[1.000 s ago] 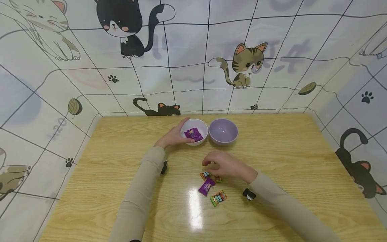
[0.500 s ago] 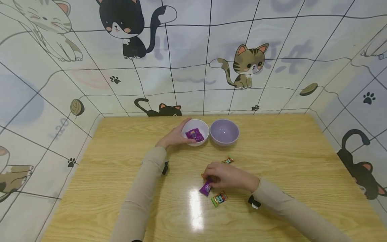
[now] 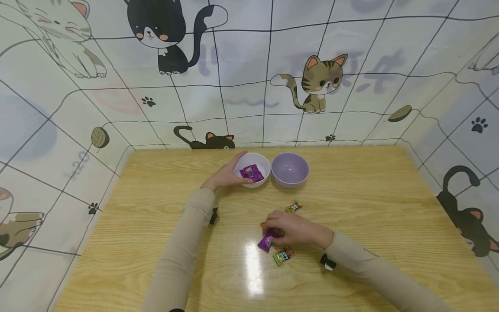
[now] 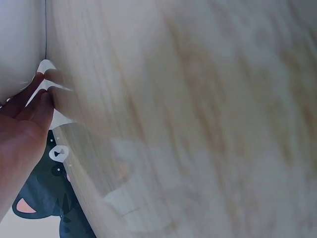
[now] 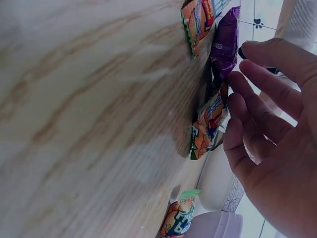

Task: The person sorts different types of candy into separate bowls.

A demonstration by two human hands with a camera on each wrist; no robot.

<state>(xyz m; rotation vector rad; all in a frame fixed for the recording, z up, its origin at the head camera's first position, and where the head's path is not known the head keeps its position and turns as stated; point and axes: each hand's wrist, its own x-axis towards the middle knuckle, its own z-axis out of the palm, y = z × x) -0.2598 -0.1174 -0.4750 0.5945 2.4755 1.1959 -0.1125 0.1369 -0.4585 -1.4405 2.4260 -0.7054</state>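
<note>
My left hand holds the white bowl from its left side, thumb along the near rim. Purple-wrapped candies lie inside that bowl. In the left wrist view, bent fingers rest against the bowl's wall. Over the small pile on the table, my right hand has loosely bent fingers at a purple candy. The right wrist view shows fingertips beside this purple wrapper and an orange candy; no firm pinch is visible. An orange-and-green candy lies nearer me.
Touching the white bowl on its right stands a lilac bowl. Another orange-and-green candy lies apart, between the pile and the lilac bowl. The wooden table meets a cat-patterned backdrop behind and at both sides.
One orange-and-green candy has moved from the pile toward the lilac bowl. My right hand has come down and slightly nearer me onto the purple candy. The left hand stays on the white bowl.
</note>
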